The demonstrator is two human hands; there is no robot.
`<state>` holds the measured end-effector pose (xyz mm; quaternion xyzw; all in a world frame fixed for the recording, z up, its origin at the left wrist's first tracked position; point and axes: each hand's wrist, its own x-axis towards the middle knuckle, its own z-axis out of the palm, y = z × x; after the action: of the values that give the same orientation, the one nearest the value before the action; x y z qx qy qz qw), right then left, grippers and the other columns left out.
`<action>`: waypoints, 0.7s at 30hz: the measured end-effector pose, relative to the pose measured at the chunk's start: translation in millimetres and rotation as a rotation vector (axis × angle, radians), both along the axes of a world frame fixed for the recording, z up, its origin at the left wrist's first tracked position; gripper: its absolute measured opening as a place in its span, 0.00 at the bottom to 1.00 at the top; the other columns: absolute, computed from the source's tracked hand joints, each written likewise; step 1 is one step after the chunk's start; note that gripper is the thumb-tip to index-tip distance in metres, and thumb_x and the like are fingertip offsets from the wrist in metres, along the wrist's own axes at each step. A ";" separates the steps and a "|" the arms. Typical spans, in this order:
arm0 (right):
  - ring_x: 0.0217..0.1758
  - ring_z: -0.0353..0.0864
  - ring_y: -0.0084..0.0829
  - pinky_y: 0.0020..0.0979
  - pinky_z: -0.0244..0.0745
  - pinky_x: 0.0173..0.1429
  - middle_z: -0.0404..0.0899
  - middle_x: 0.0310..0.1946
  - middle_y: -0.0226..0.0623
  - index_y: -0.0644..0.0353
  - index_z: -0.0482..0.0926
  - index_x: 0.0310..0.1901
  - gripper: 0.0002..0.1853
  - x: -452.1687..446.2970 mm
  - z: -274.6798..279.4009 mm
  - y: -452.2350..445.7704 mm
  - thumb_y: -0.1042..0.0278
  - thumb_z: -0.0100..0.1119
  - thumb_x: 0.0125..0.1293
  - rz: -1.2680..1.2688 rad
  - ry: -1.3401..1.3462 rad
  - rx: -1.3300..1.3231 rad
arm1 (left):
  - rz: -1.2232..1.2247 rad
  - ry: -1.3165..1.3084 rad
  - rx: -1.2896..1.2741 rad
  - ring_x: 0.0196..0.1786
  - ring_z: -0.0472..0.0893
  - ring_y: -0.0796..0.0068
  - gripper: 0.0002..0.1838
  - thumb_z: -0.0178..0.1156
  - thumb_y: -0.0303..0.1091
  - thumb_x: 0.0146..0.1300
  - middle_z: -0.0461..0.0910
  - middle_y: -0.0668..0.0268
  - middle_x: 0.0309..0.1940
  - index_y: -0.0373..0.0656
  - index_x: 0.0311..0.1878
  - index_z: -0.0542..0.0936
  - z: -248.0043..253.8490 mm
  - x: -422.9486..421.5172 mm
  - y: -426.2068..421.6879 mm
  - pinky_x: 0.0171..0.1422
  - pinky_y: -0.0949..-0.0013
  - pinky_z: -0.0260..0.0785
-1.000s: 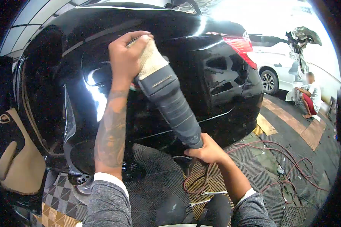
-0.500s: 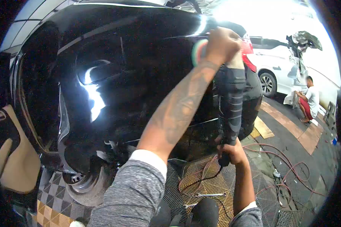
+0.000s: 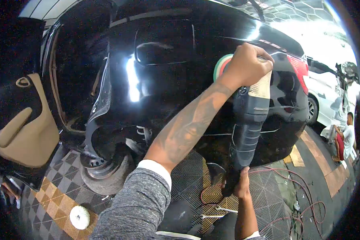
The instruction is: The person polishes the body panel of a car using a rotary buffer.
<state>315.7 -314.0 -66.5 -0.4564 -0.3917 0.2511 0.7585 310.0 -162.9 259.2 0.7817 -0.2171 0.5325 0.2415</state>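
Observation:
A black power polisher (image 3: 250, 124) with a tan-covered head is held against the glossy black car body (image 3: 168, 92). My left hand (image 3: 250, 66) is wrapped round the polisher's head, near the red tail light (image 3: 298, 72). Its round pad (image 3: 220, 67), with a green and red edge, shows left of that hand, at the panel; its face is hidden. Low on the tool, my right hand (image 3: 243, 184) grips the rear end of the handle, its fingers partly hidden behind it.
A wheel (image 3: 108, 176) stands under the car, with a white round pad (image 3: 79, 217) on the tiles. Wrenches (image 3: 212, 216) and a red hose (image 3: 308, 192) lie on the floor. A beige door panel (image 3: 32, 136) is left. Another person (image 3: 348, 138) squats by a white car (image 3: 322, 92).
Both hands and the polisher have swung right along the panel from a second ago. The view has shifted left, and the white pad on the floor now shows fully.

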 end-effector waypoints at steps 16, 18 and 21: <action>0.37 0.78 0.26 0.31 0.75 0.46 0.81 0.35 0.30 0.65 0.78 0.44 0.19 -81.4 44.0 54.8 0.70 0.73 0.51 -0.046 -0.390 -0.255 | -0.076 0.020 -0.229 0.39 0.86 0.72 0.10 0.60 0.28 0.65 0.87 0.56 0.40 0.32 0.44 0.84 -33.3 -150.1 107.1 0.46 0.69 0.80; 0.39 0.78 0.26 0.31 0.75 0.48 0.82 0.37 0.33 0.66 0.79 0.45 0.20 -72.4 25.6 74.9 0.70 0.72 0.52 0.071 -0.498 -0.360 | -0.053 0.011 -0.247 0.40 0.86 0.71 0.12 0.60 0.30 0.64 0.87 0.55 0.41 0.31 0.45 0.84 -33.1 -168.9 118.0 0.47 0.69 0.80; 0.44 0.82 0.32 0.34 0.76 0.53 0.84 0.42 0.42 0.68 0.78 0.50 0.24 -83.8 26.7 95.8 0.67 0.71 0.51 0.123 -0.520 -0.258 | -0.015 0.017 -0.273 0.43 0.86 0.68 0.14 0.58 0.31 0.65 0.86 0.53 0.43 0.30 0.46 0.83 -32.2 -202.1 133.7 0.51 0.66 0.80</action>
<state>231.9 -218.2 -39.9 -0.5735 -0.5645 0.2190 0.5518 107.9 -29.2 226.9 0.7443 -0.1464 0.5486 0.3514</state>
